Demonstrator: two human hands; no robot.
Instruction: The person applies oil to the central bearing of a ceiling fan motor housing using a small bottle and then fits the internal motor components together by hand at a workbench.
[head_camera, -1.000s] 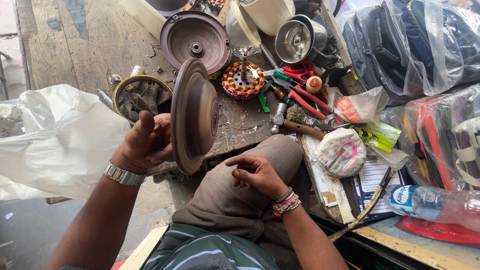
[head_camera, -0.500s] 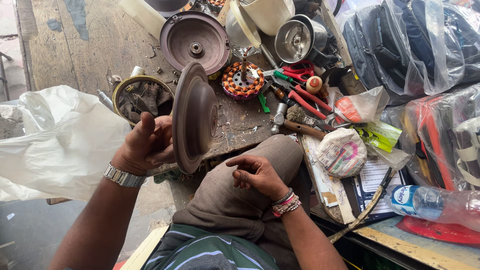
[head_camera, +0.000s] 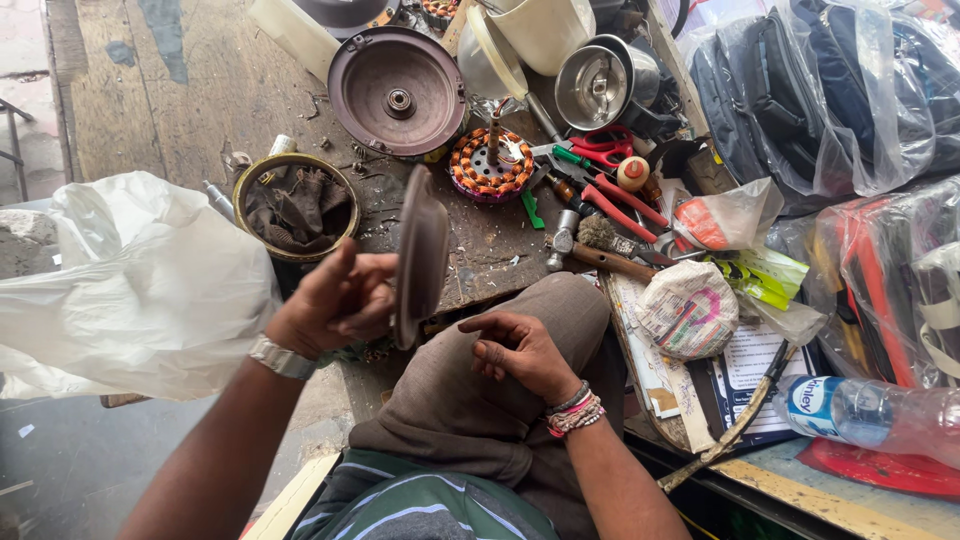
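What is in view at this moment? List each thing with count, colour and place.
round metal cover: 1, brown, held on edge above the bench
second round cover: 1, brown, lying flat at top centre
wound coil ring: 1, orange, beside the flat cover
brass-rimmed bowl: 1, holds dark rags, bench left
plastic bag: 1, white, far left
pliers: 1, red handles, right of the coil
plastic bottle: 1, clear, lower right
left hand: grip on the held cover
right hand: resting on the knee, empty
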